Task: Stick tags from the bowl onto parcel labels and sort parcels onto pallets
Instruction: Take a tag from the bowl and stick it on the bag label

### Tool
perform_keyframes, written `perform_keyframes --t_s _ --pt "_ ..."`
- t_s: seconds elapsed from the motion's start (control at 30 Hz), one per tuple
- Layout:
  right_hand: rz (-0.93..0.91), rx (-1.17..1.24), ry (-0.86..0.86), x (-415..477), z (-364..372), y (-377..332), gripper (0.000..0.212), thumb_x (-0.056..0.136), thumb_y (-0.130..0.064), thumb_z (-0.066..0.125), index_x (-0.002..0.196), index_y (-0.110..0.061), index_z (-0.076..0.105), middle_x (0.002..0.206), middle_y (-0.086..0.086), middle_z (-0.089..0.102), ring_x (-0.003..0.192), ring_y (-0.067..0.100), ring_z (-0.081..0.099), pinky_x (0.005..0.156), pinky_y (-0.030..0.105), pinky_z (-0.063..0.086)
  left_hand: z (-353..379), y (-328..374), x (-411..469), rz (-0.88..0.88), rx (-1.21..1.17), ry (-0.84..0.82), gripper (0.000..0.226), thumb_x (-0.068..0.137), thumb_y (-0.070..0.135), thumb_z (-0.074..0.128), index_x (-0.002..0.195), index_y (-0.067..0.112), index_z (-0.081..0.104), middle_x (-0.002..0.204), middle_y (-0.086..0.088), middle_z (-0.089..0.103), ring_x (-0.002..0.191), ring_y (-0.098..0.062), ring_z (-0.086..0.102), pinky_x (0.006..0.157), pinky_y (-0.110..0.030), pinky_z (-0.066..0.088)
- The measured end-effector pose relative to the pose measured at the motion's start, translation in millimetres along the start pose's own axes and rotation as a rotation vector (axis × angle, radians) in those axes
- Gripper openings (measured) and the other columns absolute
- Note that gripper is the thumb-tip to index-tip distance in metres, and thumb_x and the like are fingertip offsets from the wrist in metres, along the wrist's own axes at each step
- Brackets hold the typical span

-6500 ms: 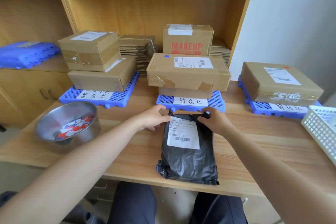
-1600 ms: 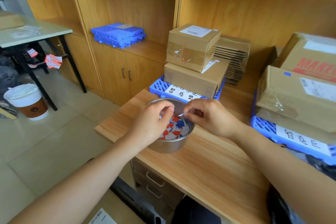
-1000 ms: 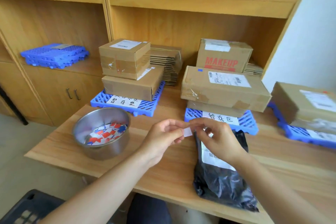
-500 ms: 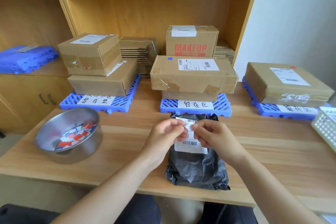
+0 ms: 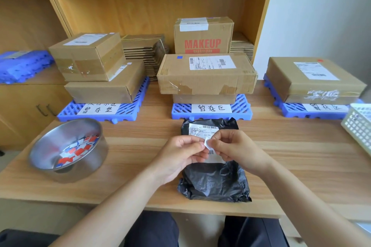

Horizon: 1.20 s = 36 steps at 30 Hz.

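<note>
Grip first: left hand (image 5: 180, 158) and right hand (image 5: 239, 154) meet low in the middle of the frame. Fingertips of both pinch one small white tag (image 5: 206, 143) between them; fingers curled, nothing else held. Probably peeling its backing, but too small to confirm.

The tag hangs just above the black parcel (image 5: 214, 182), which lies flat on the worktop (image 5: 301, 156) under the hands. Its white label (image 5: 202, 129) faces up, partly hidden by the fingers.

Progress, as judged: tag is out of the bowl, not yet on the label. Left for this parcel: stick the tag, then place it on a pallet. No other loose parcel in view.

Containers:
- Steel bowl (image 5: 86, 164), lower left: shallow layer of red, blue and white tags (image 5: 78, 150); plenty remain.
- White mesh basket (image 5: 359, 126), right edge: contents not visible.

Farther back, three blue pallets in a row, each with a handwritten paper sign:
- Left pallet (image 5: 128, 110): two cardboard boxes stacked; no tag that I can make out.
- Middle pallet (image 5: 243, 110): two boxes, the upper with a blue tag (image 5: 179, 57) beside its label.
- Right pallet (image 5: 291, 113): at least one box, with a red tag (image 5: 319, 60) near its label.

Behind these, a MAKEUP box (image 5: 202, 36) and bundled flat cartons (image 5: 144, 54) against the shelf back. Spare pallets (image 5: 22, 64) sit far left.
</note>
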State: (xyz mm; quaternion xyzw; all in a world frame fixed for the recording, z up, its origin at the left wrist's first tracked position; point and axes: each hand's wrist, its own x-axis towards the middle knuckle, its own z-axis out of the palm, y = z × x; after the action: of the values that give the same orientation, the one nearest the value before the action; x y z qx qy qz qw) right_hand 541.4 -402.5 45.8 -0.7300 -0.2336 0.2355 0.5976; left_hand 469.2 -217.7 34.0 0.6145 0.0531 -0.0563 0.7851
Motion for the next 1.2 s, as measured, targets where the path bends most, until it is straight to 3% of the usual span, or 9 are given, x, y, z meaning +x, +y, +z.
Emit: perform_keyframes --t_s 0.23,0.43,0.63,0.97,1.1,1.2 --pt "-0.049 -0.169 0.082 -1 -1 -2 0.026 0.091 -0.027 0.072 0.077 -0.007 0.064 0.058 -0.006 0.053 0.055 0.012 0.042 0.054 0.025 0.039 2 -1 1 0.033 0.034 0.014 0.015 0.094 0.001 0.063 0.105 -0.008 0.069 0.087 -0.017 0.072 0.082 -0.024 0.069 0.080 -0.033 0.058" --pt "-0.070 -0.208 0.063 -4 1 -7 0.026 0.091 -0.030 0.074 0.073 -0.014 0.063 0.061 -0.002 0.054 0.058 0.014 0.041 0.055 0.026 0.037 1 -2 2 0.077 0.075 0.065 0.014 0.093 -0.001 0.064 0.102 -0.011 0.069 0.081 -0.016 0.070 0.076 -0.024 0.067 0.074 -0.031 0.057" --pt "-0.071 -0.243 0.069 -1 4 -9 0.026 0.090 -0.032 0.074 0.074 -0.014 0.065 0.062 0.000 0.052 0.058 0.014 0.040 0.057 0.030 0.036 -3 -3 0 0.084 0.081 0.051 0.013 0.093 0.000 0.065 0.102 -0.007 0.071 0.084 -0.017 0.071 0.080 -0.024 0.068 0.080 -0.035 0.058" --pt "-0.122 -0.361 0.101 2 9 -2 0.024 0.090 -0.028 0.073 0.073 -0.014 0.065 0.060 -0.007 0.054 0.053 0.007 0.039 0.053 0.023 0.034 -4 -6 -1 0.086 0.132 0.084 0.010 0.092 0.002 0.069 0.099 -0.004 0.071 0.081 -0.014 0.073 0.077 -0.022 0.070 0.075 -0.032 0.057" --pt "-0.105 -0.245 0.063 1 8 0 0.024 0.092 -0.032 0.073 0.076 -0.016 0.068 0.062 -0.005 0.059 0.056 0.010 0.043 0.054 0.024 0.037 -3 -7 0 0.095 0.163 0.128 0.006 0.091 0.002 0.069 0.094 -0.001 0.073 0.078 -0.013 0.073 0.075 -0.020 0.068 0.072 -0.029 0.056" --pt "-0.067 -0.111 0.003 1 5 2 0.024 0.092 -0.033 0.072 0.081 -0.011 0.071 0.068 0.010 0.062 0.060 0.017 0.046 0.056 0.029 0.039 -3 -6 -1 0.090 0.163 0.142 0.005 0.091 0.004 0.070 0.094 0.001 0.073 0.078 -0.012 0.073 0.075 -0.019 0.069 0.072 -0.028 0.055"
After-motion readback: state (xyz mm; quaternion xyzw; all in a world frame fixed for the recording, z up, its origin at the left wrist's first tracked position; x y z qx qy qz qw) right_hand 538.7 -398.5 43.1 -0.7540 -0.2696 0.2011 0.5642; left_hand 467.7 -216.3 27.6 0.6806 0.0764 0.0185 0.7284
